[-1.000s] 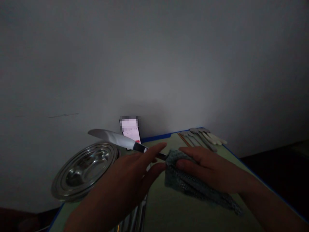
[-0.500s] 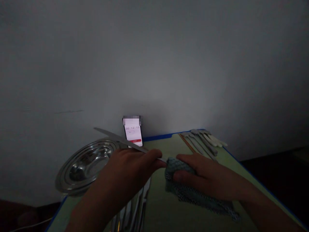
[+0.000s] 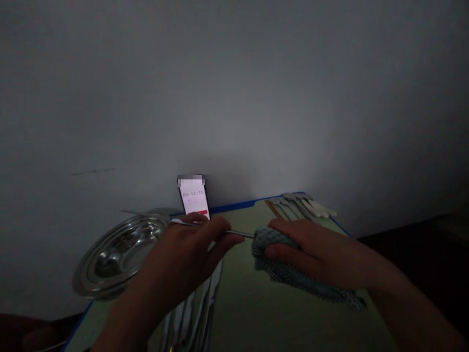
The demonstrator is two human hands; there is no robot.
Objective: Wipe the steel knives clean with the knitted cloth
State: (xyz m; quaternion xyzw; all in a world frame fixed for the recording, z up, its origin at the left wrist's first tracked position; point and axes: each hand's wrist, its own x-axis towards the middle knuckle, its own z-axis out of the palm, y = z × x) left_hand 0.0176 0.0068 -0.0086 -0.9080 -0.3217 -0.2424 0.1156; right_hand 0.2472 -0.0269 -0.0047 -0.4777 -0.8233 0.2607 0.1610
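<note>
My left hand (image 3: pixel 186 254) is closed around a table knife (image 3: pixel 234 232), gripping it near the blade, which points left over the steel bowl. The knife's other end runs right into a blue-grey knitted cloth (image 3: pixel 293 274). My right hand (image 3: pixel 311 252) is closed on that cloth, pinching it around the knife's end. Both hands hover just above a pale green table (image 3: pixel 249 313) with a blue edge.
A shiny steel bowl (image 3: pixel 113 256) sits at the table's left corner. A lit phone (image 3: pixel 194 199) leans on the grey wall behind. Several metal utensils (image 3: pixel 198 313) lie under my left wrist. More spoons and chopsticks (image 3: pixel 300 204) lie at the far right corner.
My left hand closed around the knife and turned it, so the blade now shows edge-on and lower over the bowl. The right hand kept the cloth pinched on the knife's end.
</note>
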